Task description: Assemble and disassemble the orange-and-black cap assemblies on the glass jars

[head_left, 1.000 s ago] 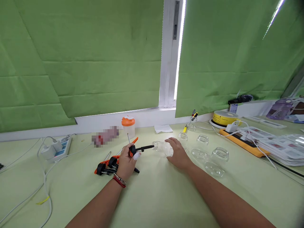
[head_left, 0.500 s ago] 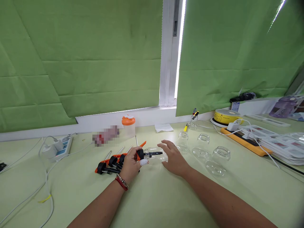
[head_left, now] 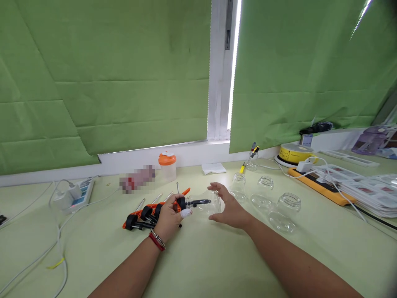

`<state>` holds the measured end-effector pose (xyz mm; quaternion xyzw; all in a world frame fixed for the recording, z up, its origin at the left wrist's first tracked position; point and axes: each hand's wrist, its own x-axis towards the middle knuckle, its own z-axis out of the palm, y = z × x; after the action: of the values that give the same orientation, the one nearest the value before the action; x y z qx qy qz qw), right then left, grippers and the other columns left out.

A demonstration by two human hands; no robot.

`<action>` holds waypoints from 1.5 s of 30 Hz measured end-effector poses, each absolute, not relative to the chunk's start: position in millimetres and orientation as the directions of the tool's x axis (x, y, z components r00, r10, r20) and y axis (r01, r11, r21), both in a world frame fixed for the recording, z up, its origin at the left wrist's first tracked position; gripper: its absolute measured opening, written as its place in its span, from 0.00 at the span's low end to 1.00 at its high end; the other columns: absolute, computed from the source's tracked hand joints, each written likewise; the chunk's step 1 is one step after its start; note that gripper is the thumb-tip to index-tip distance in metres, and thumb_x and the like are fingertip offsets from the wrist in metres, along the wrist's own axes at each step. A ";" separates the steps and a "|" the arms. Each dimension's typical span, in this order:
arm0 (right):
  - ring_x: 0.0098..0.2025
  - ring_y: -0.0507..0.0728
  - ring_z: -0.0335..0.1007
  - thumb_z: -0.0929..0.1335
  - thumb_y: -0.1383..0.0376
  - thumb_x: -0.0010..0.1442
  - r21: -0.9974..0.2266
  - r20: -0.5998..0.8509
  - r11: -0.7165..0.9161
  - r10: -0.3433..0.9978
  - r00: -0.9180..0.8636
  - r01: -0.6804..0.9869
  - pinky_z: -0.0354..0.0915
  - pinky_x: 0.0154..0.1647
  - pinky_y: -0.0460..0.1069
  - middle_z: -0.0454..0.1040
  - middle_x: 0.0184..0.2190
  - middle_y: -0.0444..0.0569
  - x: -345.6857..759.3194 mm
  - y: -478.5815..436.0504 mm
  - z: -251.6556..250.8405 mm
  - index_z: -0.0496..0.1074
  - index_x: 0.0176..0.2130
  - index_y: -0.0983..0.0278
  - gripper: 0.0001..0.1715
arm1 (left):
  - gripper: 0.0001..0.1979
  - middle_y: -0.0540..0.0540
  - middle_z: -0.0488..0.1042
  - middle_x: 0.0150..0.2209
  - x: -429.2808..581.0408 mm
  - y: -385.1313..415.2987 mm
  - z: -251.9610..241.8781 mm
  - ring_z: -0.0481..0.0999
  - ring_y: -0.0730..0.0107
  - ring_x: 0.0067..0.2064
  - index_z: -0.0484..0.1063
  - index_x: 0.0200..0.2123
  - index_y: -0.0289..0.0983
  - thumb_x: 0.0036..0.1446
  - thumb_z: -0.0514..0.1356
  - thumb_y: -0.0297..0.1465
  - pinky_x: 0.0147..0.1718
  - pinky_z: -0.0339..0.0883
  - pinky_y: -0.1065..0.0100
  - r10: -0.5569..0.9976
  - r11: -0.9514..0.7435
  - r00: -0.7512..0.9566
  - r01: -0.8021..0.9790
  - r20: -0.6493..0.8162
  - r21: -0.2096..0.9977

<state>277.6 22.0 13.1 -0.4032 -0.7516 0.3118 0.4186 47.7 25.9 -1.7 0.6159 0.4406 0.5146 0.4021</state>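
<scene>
My left hand [head_left: 170,214], a white wrap on its thumb, is closed on a black-and-orange pump top [head_left: 182,203]. The pump's dark tube [head_left: 200,203] lies inside a clear bottle [head_left: 217,207], which is tipped on its side with its neck at the pump top. My right hand [head_left: 231,207] curves its fingers and thumb round the bottle's wide base. Several more pump tops [head_left: 145,214] with orange handles and metal rods lie on the table, left of and partly behind my left hand. Clear open bottles [head_left: 284,211] stand upright to the right.
An orange-lidded cup [head_left: 168,167] and a folded white paper [head_left: 214,168] are by the wall. A jar of tools [head_left: 252,159] stands behind the bottles. Power strips [head_left: 82,194] with cables lie left, and an orange one [head_left: 322,186] beside stacked white trays [head_left: 369,194] right.
My right hand has opened wider round the bottle's base, with thumb and fingers further apart. The bottle and its tube have shifted slightly; my left hand keeps its grip.
</scene>
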 end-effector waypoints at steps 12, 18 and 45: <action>0.53 0.60 0.59 0.77 0.62 0.37 -0.957 0.269 0.291 0.884 -0.382 0.000 0.61 0.51 0.55 0.62 0.52 0.51 285.3 31.7 5.9 0.62 0.50 0.56 0.42 | 0.16 0.51 0.70 0.26 53.9 12.7 20.6 0.73 0.71 0.28 0.62 0.39 0.39 0.48 0.61 0.36 0.30 0.68 0.66 0.958 -0.141 0.256 0.013 0.133 0.990; 0.53 0.60 0.58 0.78 0.63 0.35 -0.960 0.273 0.279 0.886 -0.375 -0.039 0.60 0.50 0.56 0.61 0.52 0.51 285.5 33.2 4.6 0.62 0.51 0.56 0.44 | 0.14 0.53 0.69 0.24 53.1 7.7 25.8 0.70 0.75 0.24 0.59 0.42 0.39 0.54 0.56 0.37 0.24 0.64 0.72 0.936 -0.166 0.333 0.118 0.119 0.979; 0.35 0.54 0.65 0.70 0.56 0.51 -0.981 0.147 0.083 0.910 -0.387 -0.175 0.64 0.24 0.46 0.65 0.38 0.48 280.0 32.5 3.4 0.63 0.48 0.60 0.27 | 0.25 0.56 0.64 0.26 49.2 12.7 14.3 0.67 0.80 0.22 0.60 0.48 0.39 0.46 0.63 0.31 0.25 0.63 0.73 0.924 -0.119 0.377 0.138 0.059 0.983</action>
<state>280.0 32.5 3.4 -0.3172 -0.5794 0.5981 0.4538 49.2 12.7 14.3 0.6456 0.4112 0.3774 0.5212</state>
